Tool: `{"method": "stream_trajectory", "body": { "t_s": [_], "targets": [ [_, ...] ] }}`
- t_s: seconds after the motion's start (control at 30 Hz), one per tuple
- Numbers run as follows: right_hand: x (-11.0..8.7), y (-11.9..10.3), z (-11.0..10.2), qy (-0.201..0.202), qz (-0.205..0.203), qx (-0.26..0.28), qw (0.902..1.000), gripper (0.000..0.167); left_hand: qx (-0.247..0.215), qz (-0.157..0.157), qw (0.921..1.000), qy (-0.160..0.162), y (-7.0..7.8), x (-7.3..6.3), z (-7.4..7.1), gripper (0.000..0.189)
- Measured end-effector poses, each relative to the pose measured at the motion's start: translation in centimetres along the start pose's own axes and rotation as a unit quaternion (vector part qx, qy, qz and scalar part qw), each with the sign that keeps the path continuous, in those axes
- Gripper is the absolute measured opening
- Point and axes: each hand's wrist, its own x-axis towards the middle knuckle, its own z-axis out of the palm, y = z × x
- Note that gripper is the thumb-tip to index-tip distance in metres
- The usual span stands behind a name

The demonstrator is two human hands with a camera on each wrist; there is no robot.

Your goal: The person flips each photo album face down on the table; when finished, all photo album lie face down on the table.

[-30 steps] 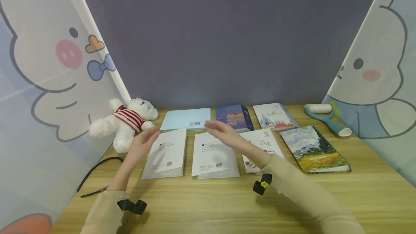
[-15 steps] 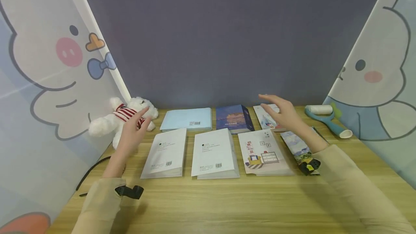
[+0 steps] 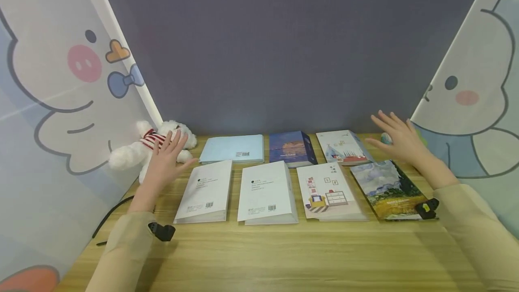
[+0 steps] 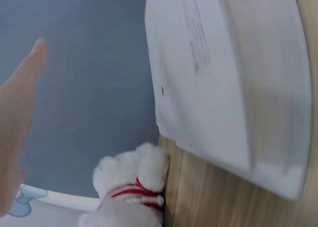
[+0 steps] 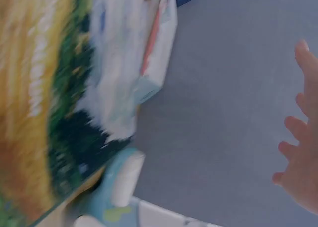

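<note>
My left hand (image 3: 162, 163), fingers spread and straight, hovers in front of the white plush bear (image 3: 126, 156) in a red-striped top and holds nothing. Just right of it lies a white album (image 3: 204, 193), back cover up. My right hand (image 3: 399, 141) is raised with fingers spread, above the far end of the painted-landscape photo album (image 3: 389, 190). Nothing is in that hand either. It hides most of the teal lint roller, whose white roll (image 5: 128, 180) shows in the right wrist view.
Another white album (image 3: 265, 193) and one with a furniture drawing (image 3: 328, 193) fill the front row. Behind lie a light-blue album (image 3: 231, 148), a dark-blue photo album (image 3: 289, 148) and a tent-picture album (image 3: 340, 148). A black strap (image 3: 109, 215) lies left. A grey panel (image 3: 284, 48) stands behind.
My right hand has swung from over the middle albums far to the right, its fingers spreading. My left hand has shifted left and slightly up, and its fingers have fanned out. The albums stay put.
</note>
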Motion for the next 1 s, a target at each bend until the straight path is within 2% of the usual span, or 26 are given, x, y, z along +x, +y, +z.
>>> {"method": "stream_trajectory", "body": {
  "t_s": [0.23, 0.4, 0.77, 1.0],
  "targets": [
    [-1.3, 1.8, 0.8, -0.112, 0.057, -0.023, 0.9918, 0.093, 0.030, -0.014, 0.9979, -0.055, -1.5, -0.3, 1.3, 0.098],
    [-1.5, 2.8, 2.0, -0.151, 0.078, -0.035, 0.9848, 0.098, 0.029, -0.015, 0.9962, -0.080, -2.0, -0.8, 2.0, 0.101],
    [-1.8, 3.0, 2.4, -0.152, 0.081, -0.045, 0.9840, 0.101, 0.028, -0.019, 0.9963, -0.078, -2.1, -0.9, 2.6, 0.101],
    [-2.1, 3.1, 2.4, -0.146, 0.080, -0.046, 0.9850, 0.100, 0.026, -0.006, 0.9970, -0.072, -2.1, -0.7, 2.7, 0.100]
  ]
}}
